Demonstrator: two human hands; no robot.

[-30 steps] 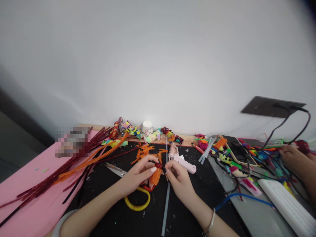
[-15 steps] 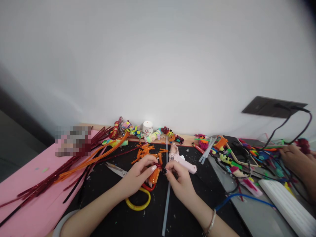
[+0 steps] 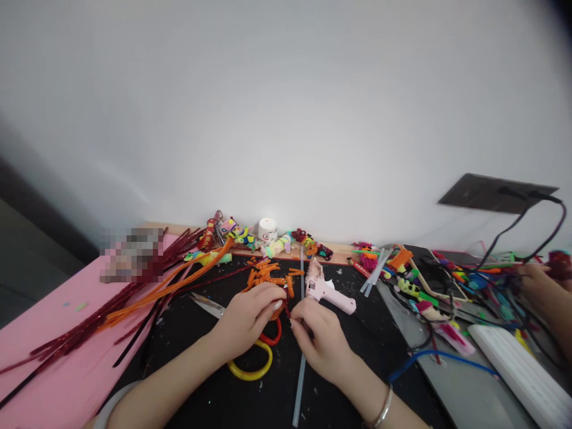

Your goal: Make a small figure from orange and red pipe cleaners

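My left hand [image 3: 250,317] is closed around a small orange pipe-cleaner piece [image 3: 277,311], mostly hidden by the fingers. From it a short dark red tinsel pipe cleaner [image 3: 288,307] runs toward my right hand [image 3: 322,338], whose thumb and fingers pinch its end. Scissors with a yellow and a red handle loop [image 3: 251,376] lie partly under my left hand, blade pointing up-left. Just beyond my hands is a heap of cut orange pipe-cleaner bits [image 3: 266,273]. A pink glue gun [image 3: 333,296] rests behind my right hand, and a long clear glue stick [image 3: 299,381] passes beneath that hand.
Dark red pipe cleaners [image 3: 107,298] and orange ones [image 3: 165,292] spread over the pink surface [image 3: 53,351] at left. Small colourful figures and a white cup [image 3: 267,231] line the wall. At right are a white power strip [image 3: 518,372], cables and another person's hand [image 3: 538,292].
My right hand has turned and come slightly down and toward me, with the red pipe cleaner's end. My left fingers now cover more of the orange piece. The other person's hand shifted right.
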